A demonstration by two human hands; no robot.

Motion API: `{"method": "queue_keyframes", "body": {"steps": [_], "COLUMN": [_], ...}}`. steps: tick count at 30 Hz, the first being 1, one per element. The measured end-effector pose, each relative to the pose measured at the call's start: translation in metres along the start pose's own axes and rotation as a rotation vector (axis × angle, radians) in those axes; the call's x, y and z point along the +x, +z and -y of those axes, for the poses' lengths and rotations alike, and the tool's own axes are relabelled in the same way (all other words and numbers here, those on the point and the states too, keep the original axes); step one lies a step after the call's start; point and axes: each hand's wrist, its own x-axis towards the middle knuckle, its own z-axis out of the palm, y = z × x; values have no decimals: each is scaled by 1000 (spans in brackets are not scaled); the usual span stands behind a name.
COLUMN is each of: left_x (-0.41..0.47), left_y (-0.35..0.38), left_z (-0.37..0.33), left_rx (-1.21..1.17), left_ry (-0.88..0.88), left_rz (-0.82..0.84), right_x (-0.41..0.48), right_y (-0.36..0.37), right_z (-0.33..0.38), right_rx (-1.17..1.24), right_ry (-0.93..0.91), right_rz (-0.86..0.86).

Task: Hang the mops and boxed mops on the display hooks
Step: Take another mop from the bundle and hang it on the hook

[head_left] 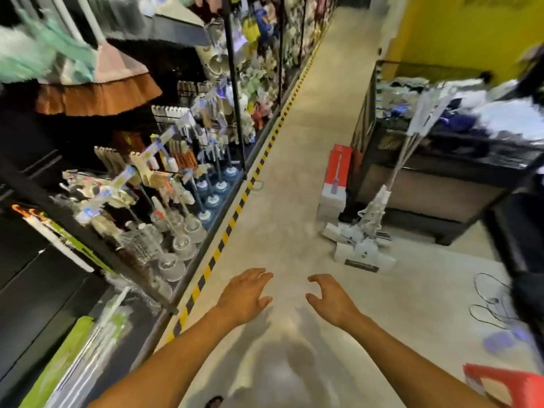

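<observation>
Both hands free — left hand [247,293] and right hand [329,301] fingers loosely spread, holding nothing. Mops [372,213] and a boxed mop [335,184] sit at two o'clock — unhung; display rack [234,83] at ten o'clock. Hanging looks mostly undone.

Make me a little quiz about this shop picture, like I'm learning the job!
1. True or false: the left hand and the right hand each hold a mop.
2. Where are the white mops? A) leaning against the black counter B) hanging on a display hook C) inside a basket
3. What colours is the tall box standing beside those mops?
Key: 1 false, both hands are empty. 2 A. 3 red and white.
</observation>
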Motion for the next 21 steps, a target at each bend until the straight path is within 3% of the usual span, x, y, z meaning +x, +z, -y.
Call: {"method": "queue_keyframes", "body": {"steps": [12,21], "left_x": [190,351], "left_y": [-19,-81], "left_z": [-118,-152], "left_rx": [46,29], "left_ry": [317,372], "left_rz": [90,38], "right_x": [10,106], "right_y": [-100,-204], "right_z": [-126,-170], "right_rx": [144,179], "right_ry": [315,440], "right_rz": [-224,-316]}}
